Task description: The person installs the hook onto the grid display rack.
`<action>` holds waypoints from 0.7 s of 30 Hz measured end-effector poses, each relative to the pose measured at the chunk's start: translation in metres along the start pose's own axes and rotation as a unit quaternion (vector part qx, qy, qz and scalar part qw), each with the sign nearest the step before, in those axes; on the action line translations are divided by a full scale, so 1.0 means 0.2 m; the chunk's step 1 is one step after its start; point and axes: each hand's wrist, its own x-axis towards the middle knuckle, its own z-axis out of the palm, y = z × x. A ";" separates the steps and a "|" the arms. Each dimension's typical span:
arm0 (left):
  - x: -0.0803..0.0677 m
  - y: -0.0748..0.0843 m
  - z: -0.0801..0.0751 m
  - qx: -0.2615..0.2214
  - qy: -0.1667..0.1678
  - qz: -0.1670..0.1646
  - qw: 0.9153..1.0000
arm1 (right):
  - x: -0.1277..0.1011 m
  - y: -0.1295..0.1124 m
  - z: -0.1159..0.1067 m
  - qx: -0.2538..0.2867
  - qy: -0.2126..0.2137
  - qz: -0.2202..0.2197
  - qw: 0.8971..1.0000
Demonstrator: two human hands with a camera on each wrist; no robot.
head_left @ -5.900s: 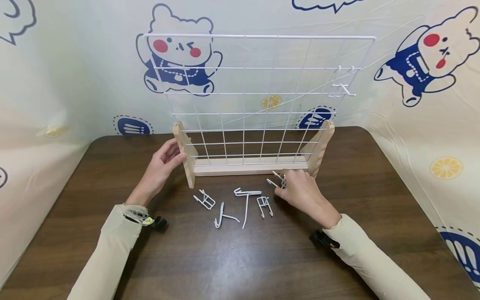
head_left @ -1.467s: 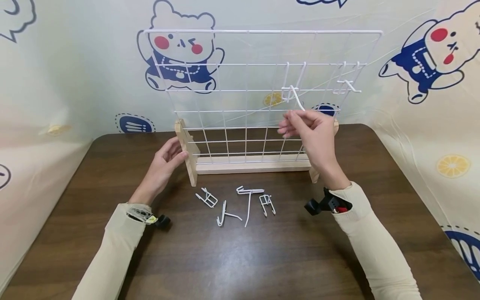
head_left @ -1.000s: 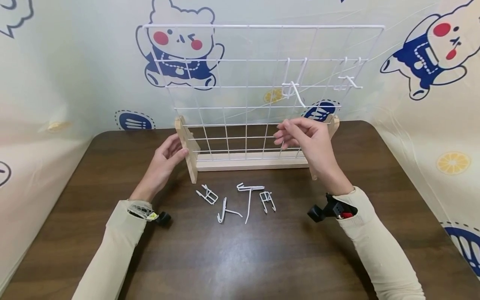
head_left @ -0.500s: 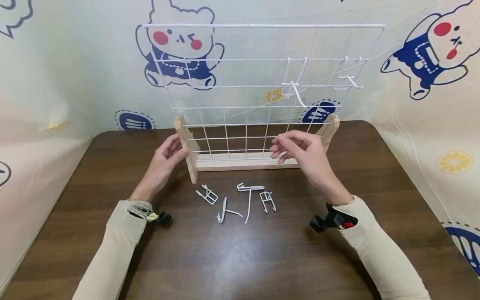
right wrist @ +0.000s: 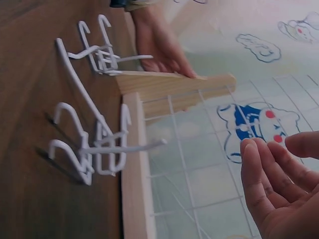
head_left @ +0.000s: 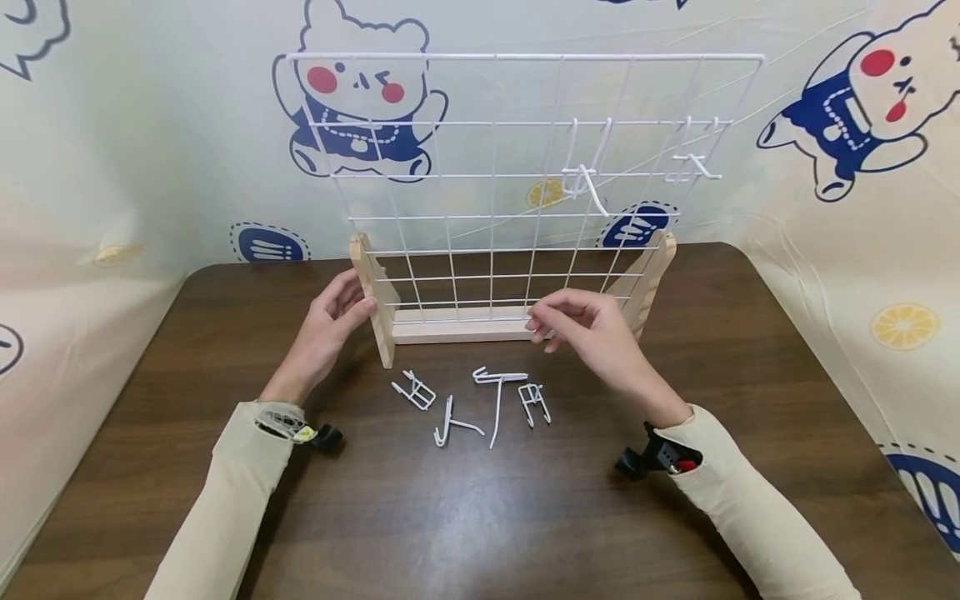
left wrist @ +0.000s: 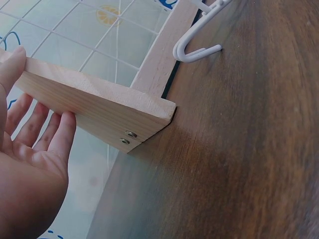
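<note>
A white wire grid rack (head_left: pixel 492 176) stands on wooden side supports at the back of the table. My left hand (head_left: pixel 326 333) holds its left wooden support (left wrist: pixel 99 102), thumb on the front edge and fingertips against the outer face. My right hand (head_left: pixel 592 337), fingers loosely bent and holding nothing, is in front of the rack's lower right part. Two white wire hooks hang from an upper bar: one right of centre (head_left: pixel 587 171), another at the far right (head_left: pixel 692 158). Several more lie on the table, among them a double-pronged hook (head_left: pixel 534 403) near my right hand.
Left of that hook on the brown table (head_left: pixel 465 517) lie a long-armed hook (head_left: pixel 498 392), a smaller hook (head_left: pixel 452 423) and another double-pronged hook (head_left: pixel 414 391). A wooden crossbar (head_left: pixel 457 327) joins the supports. Behind the rack hangs a printed cloth (head_left: pixel 187 125).
Earlier, my right hand picked up a hook from the table; that hook now hangs right of centre. The hand has since dropped away from it, down and left. My left hand stays in place.
</note>
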 end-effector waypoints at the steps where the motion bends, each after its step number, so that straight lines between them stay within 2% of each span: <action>1: 0.00 0.00 0.00 -0.001 0.000 0.000 1.000 | 0.00 0.01 0.01 -0.005 -0.006 0.001 1.000; 8: 0.00 0.01 0.01 0.005 -0.001 -0.002 1.000 | -0.03 0.06 0.10 -0.063 -0.050 0.017 0.997; 12: 0.00 0.01 0.01 0.006 0.001 -0.003 1.000 | -0.05 0.09 0.13 -0.118 -0.063 0.019 0.991; 16: 0.01 0.01 0.01 0.002 0.000 0.003 1.000 | -0.05 0.12 0.15 -0.187 -0.084 0.004 0.979; 21: 0.00 0.00 0.00 -0.002 0.002 0.007 1.000 | -0.07 0.19 0.19 -0.268 -0.113 -0.016 0.957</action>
